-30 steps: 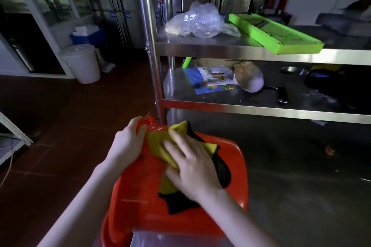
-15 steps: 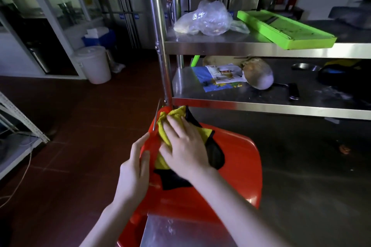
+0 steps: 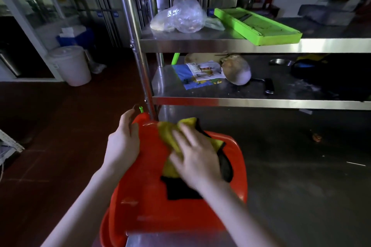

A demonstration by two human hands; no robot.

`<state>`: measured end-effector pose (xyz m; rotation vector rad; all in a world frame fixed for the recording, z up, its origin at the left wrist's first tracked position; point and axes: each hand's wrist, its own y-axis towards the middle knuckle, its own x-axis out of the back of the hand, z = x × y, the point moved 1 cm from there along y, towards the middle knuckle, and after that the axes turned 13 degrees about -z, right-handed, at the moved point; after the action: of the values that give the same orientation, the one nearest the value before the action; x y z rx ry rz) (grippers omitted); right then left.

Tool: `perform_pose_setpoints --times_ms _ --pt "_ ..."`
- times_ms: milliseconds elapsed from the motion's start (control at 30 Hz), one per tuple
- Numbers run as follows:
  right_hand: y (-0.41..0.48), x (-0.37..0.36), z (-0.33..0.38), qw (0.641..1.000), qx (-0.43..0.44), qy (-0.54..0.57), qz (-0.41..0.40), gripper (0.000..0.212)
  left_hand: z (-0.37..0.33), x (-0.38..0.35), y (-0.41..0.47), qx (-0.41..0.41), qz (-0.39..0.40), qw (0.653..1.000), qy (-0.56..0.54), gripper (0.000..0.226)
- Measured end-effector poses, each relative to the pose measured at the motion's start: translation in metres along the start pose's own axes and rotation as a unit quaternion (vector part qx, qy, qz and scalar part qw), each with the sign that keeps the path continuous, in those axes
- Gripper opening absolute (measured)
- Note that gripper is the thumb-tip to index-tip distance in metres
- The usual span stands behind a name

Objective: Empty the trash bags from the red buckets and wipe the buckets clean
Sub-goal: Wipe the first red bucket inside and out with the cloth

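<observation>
A red bucket [image 3: 148,196] lies tipped on its side at the corner of the steel table, its flat side facing up. My left hand [image 3: 122,142] holds its left edge near the far corner. A yellow and black cloth [image 3: 170,142] is spread on the bucket's side. My right hand [image 3: 197,156] presses flat on the cloth, fingers spread and blurred with motion. No trash bag shows in the bucket.
A steel rack post [image 3: 138,46] rises just behind the bucket. Its shelves hold a clear plastic bag [image 3: 180,16], a green tray [image 3: 257,26], papers and a round pot. A white lidded pail [image 3: 70,66] stands on the dark red floor at left. The steel table [image 3: 301,176] extends right.
My left hand has moved up the bucket's left edge toward the far corner. My right hand has slid the cloth down and to the right across the bucket's side.
</observation>
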<state>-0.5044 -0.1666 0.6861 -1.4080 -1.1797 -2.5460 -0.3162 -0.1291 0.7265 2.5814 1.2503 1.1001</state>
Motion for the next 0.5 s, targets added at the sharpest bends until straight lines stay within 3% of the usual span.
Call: perform_pose_setpoints --times_ms 67,167,233,333,433,500 --pt "0.012 0.005 -0.047 0.993 -0.100 -0.036 0.042 0.050 0.004 0.008 -0.010 0.011 -0.007 1.000 -0.022 0.037" --pt "0.031 0.010 -0.107 0.939 -0.270 -0.001 0.212 0.044 0.006 0.019 -0.030 -0.002 -0.005 0.998 -0.058 0.039" --pt "0.041 0.007 -0.112 0.921 -0.291 0.019 0.258 0.046 0.008 0.023 -0.039 -0.003 -0.010 0.997 -0.074 0.041" --pt "0.053 -0.012 -0.060 0.957 -0.170 0.037 0.233 0.050 0.011 0.024 -0.042 -0.009 -0.010 0.997 -0.078 0.041" --pt "0.046 -0.026 0.024 0.988 -0.003 0.069 0.139 0.055 0.013 0.021 -0.038 -0.022 -0.026 0.997 -0.071 0.042" --pt "0.035 -0.028 0.056 0.993 0.057 0.057 0.091 0.059 0.015 0.021 -0.039 -0.019 -0.038 0.996 -0.074 0.044"
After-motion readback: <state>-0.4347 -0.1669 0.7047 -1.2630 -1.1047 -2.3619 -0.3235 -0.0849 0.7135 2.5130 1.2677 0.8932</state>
